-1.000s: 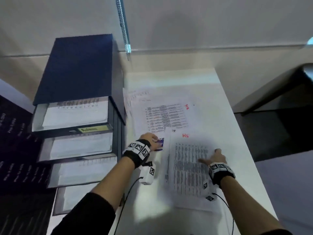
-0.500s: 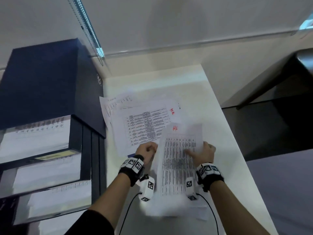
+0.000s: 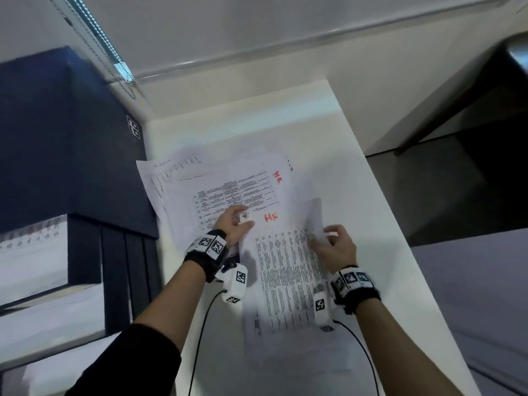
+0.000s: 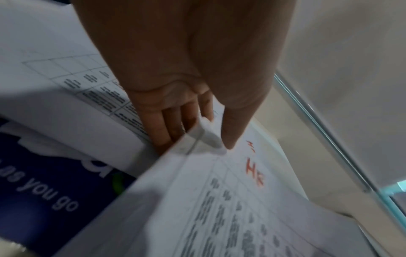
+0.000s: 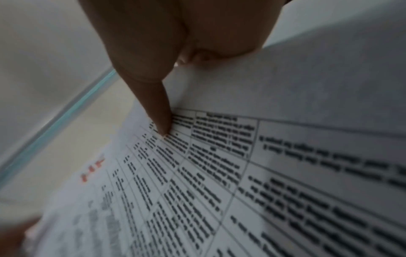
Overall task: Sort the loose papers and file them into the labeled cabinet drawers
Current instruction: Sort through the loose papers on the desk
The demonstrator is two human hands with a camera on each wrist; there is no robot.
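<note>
Both hands have closed in on the front printed sheet (image 3: 288, 270) since a second ago, when the right one was just pointing flat on it and the left sat off by its corner. Now the left hand (image 3: 232, 226) pinches the sheet's top left corner, thumb on top and fingers under, you can see the corner curl in the wrist view. Right hand (image 3: 335, 248) grips the right edge, thumb pressed on the print. So the hands are apart, one on each side of the same page, which looks partly raised off the white desk (image 3: 371, 212). Its long axis runs away from the person, red HR mark at the far end. The cabinet (image 3: 65, 144) with its drawers sits off to the left, so the left hand is nearer, and I'd guess the sheet has to swing left to get filed. More loose papers (image 3: 200, 190) lie just behind, one also marked in red
</note>
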